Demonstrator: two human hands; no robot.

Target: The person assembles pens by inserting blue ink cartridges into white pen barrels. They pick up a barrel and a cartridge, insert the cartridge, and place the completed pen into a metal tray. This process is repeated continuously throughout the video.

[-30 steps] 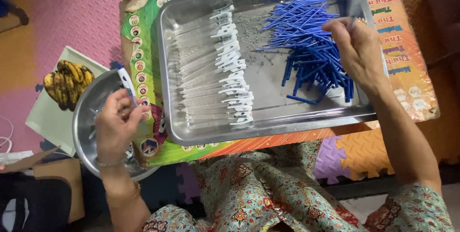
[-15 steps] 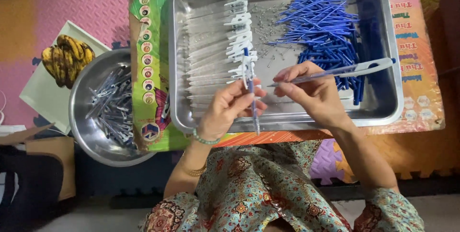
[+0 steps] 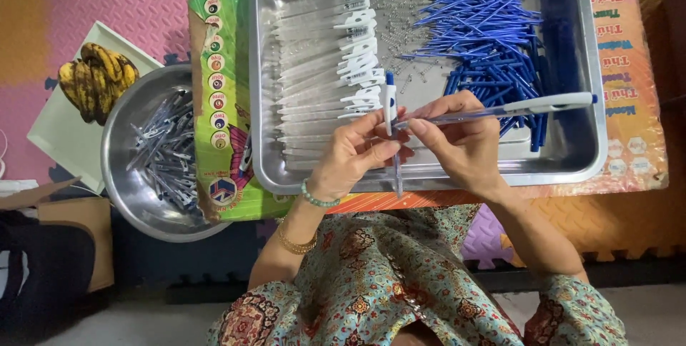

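- Pinching an upright white pen barrel, the left hand has its grip closed, at the steel tray's six o'clock edge.
- Right hand grip closed on a blue-and-white pen pointing toward three o'clock.

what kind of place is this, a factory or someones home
Probably a home floor used for piecework, not a factory: foam play mats under a metal tray of pen parts, a bunch of bananas beside a bowl of finished pens, and the person sits on the floor.
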